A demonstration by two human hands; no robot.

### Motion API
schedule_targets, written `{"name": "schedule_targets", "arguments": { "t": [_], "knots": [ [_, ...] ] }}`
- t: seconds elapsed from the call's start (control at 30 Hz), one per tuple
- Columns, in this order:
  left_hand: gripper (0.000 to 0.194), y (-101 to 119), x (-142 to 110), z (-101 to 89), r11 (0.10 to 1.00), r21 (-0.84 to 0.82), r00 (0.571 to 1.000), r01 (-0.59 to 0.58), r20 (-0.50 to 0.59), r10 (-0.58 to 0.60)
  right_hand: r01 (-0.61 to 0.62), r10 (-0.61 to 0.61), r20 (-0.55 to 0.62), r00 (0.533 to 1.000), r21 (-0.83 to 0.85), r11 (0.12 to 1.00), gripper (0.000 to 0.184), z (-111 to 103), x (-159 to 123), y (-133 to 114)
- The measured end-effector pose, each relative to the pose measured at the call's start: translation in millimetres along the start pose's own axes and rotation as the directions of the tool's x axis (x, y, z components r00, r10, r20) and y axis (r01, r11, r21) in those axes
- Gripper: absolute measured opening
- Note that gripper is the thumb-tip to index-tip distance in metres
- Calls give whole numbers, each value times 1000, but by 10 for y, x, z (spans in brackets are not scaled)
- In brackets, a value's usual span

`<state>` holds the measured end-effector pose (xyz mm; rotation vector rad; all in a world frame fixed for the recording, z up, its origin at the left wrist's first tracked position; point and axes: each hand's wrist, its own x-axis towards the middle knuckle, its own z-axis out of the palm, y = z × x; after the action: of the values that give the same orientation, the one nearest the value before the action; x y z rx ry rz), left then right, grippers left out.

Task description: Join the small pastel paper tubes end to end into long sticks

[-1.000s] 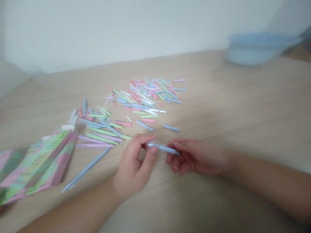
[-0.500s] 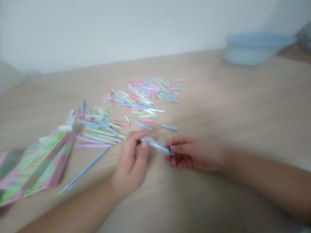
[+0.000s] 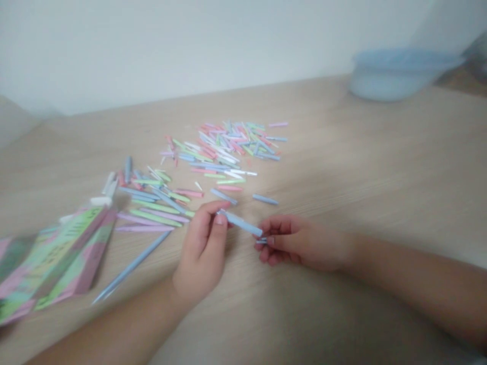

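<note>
**Pale blue paper stick (image 3: 240, 223) shifts left between both hands**

Both hands have drifted slightly left, carrying the stick with them. The left hand (image 3: 201, 248) is curled, pinching the stick's far end between thumb and forefinger. The right hand (image 3: 300, 243) has its fingers bent around the near end, where a thin pale sliver (image 3: 261, 241) pokes out; whether that belongs to the stick cannot be told. The stick bridges the gap between the hands, its long axis slanting down from the left fingertips to the right ones, and neither hand is clearly nearer its middle. It looks smooth, narrow and slightly flattened.

Beyond the left hand lie loose pastel paper sticks (image 3: 167, 203). Outward of it are a long thin blue stick (image 3: 131, 266) and a pink-and-green printed paper pack (image 3: 57, 263). Well past the right hand sits a pale blue plastic tub (image 3: 395, 76).
</note>
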<state>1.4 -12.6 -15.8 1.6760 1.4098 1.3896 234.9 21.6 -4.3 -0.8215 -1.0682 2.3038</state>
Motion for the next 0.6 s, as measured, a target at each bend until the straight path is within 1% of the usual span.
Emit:
{"name": "schedule_targets", "arguments": {
  "t": [0.1, 0.2, 0.27, 0.3, 0.33, 0.37, 0.4, 0.43, 0.47, 0.5, 0.53, 0.57, 0.6],
  "knots": [
    [25, 1, 13, 4, 999, -29, 1000, 21, 2, -21, 37, -36, 12, 999, -87, 996, 10, 7, -5, 13],
    [25, -7, 15, 10, 995, -74, 998, 62, 19, -61, 109, -102, 45, 994, -202, 973, 10, 15, -10, 22],
    [25, -18, 12, 14, 993, -94, 997, 76, 30, -74, 151, -155, 19, 988, -364, 919, 11, -16, -24, 3],
    [25, -23, 10, 15, 992, -102, 996, 80, 35, -77, 181, -216, -16, 976, -485, 855, 14, -53, -36, -21],
    [24, -26, 8, 16, 991, -107, 996, 82, 38, -79, 211, -307, -49, 950, -626, 751, 18, -105, -51, -56],
    [24, -27, 6, 16, 990, -111, 996, 84, 40, -80, 227, -424, -67, 903, -764, 604, 23, -172, -68, -103],
    [24, -25, 5, 16, 990, -109, 996, 84, 41, -80, 231, -543, -33, 839, -882, 410, 27, -249, -84, -161],
    [24, -21, 6, 17, 991, -103, 996, 83, 43, -79, 206, -631, 25, 775, -955, 215, 31, -333, -95, -226],
    [24, -14, 7, 19, 992, -92, 996, 81, 46, -77, 159, -680, 84, 729, -986, 49, 35, -417, -99, -294],
    [24, -7, 10, 21, 994, -82, 996, 78, 50, -74, 109, -714, 125, 688, -992, -68, 39, -496, -93, -361],
    [24, 0, 14, 25, 994, -75, 996, 75, 56, -71, 63, -737, 147, 659, -988, -141, 42, -568, -76, -423],
    [24, 6, 18, 30, 995, -72, 996, 74, 63, -69, 30, -754, 157, 638, -983, -179, 44, -628, -49, -476],
    [24, 9, 24, 35, 995, -72, 995, 75, 71, -70, 8, -769, 156, 619, -981, -192, 45, -678, -15, -518]
  ]
}}
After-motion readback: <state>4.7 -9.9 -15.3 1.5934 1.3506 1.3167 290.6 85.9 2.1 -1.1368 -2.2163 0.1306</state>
